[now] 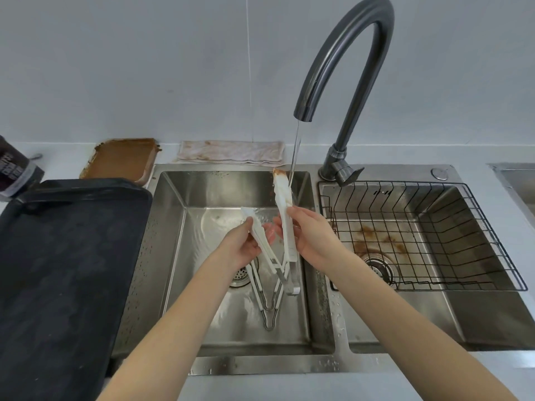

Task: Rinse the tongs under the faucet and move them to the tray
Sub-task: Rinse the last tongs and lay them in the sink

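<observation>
White tongs (282, 195) are held spread in a V over the left sink basin (173, 256). My right hand (311, 238) grips the right arm, whose brown-stained tip sits in the water stream from the dark faucet (341, 53). My left hand (241, 246) grips the left arm of the tongs. A second pair of white tongs (267, 302) lies on the basin floor below, near the drain. A large black tray (66, 270) lies on the counter left of the sink.
A wire rack (434, 235) sits in the stained right basin. A brown, dirty tray (121, 160) and a stained cloth (231, 151) lie behind the sink. A dark container (14, 169) stands at the far left.
</observation>
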Available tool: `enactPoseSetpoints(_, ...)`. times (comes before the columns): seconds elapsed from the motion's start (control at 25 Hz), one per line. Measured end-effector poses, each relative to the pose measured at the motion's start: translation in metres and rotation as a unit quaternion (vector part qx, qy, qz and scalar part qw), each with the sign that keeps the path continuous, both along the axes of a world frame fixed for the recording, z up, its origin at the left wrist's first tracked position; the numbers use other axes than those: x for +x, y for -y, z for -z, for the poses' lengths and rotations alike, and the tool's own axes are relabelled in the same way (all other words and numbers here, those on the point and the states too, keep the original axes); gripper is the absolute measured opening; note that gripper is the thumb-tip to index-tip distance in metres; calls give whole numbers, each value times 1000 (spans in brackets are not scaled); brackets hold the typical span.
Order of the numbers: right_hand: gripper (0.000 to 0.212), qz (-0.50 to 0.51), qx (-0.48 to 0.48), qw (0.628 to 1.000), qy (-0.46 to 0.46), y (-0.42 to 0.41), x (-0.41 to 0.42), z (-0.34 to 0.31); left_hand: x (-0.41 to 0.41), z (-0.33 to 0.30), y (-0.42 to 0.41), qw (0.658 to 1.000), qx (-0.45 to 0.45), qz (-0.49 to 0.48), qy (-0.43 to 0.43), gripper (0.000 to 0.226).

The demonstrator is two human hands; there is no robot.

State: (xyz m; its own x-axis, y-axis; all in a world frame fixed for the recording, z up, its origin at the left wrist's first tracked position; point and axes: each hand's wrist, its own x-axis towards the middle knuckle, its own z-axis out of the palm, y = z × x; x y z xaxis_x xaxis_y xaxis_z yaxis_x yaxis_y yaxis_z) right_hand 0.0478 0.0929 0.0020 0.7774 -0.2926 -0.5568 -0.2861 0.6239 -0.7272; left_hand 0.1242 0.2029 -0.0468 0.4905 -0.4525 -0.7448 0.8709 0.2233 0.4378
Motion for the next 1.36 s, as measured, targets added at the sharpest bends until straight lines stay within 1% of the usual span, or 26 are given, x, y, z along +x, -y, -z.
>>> enactPoseSetpoints(0.16, 16, 3, 23, 1000, -18, -1, 8, -1, -4, 2, -3, 1000, 22, -18, -9, 27)
enactPoseSetpoints(0.36, 20, 34, 62, 996, -53, -2, 8, 3, -8, 4, -9, 998, 13, -45, -44, 17)
enactPoseSetpoints(0.52, 26, 43, 87, 991, -88, 1, 0, 10, -15, 6, -15, 998, 15, -41, -34, 17)
enactPoseSetpoints(0.64, 22, 40, 111, 988, -96, 1, -8, 15, -24, 10, -21, 998, -2, -51, -32, 19)
enactPoseSetpoints(0.84, 20, 9, 101, 989, -107, -2, -10, 18, -32, 11, -29, 998, 4, -65, -18, 21)
enactPoseSetpoints(1.04, 20, -40, -5, 992, -117, -2, -1, 20, -24, -1, -33, 997, -3, -63, 35, 15)
enactPoseSetpoints(1.2, 25, -47, 1, 993, -107, -4, 6, 25, -13, -10, -33, 995, 4, -16, 102, 13)
enactPoseSetpoints(1.36, 40, -38, 16, 993, -114, -8, 9, 30, -8, -18, -28, 984, 4, 48, 172, 20)
